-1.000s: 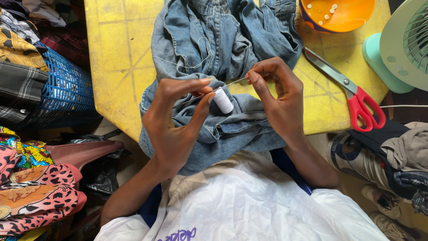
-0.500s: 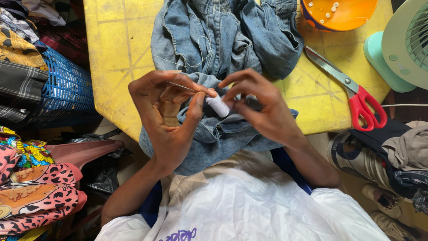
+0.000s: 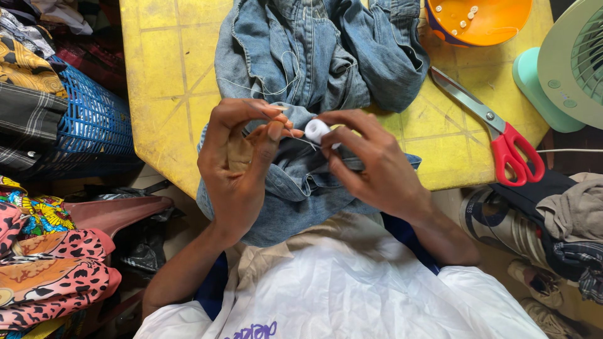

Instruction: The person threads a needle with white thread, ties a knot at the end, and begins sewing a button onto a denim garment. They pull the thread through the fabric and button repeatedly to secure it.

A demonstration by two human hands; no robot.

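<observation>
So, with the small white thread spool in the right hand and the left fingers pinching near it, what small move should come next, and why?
Probably draw the left hand away from the small white thread spool to pull out a length of thread. The right hand holds the spool over the blue denim garment, the left fingertips pinch right beside it, and the red-handled scissors lie within reach on the yellow table.

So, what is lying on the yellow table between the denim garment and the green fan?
In the head view, red-handled scissors lie on the yellow table between the denim garment and the green fan, blades pointing toward the denim; the rest is bare tabletop.
</observation>
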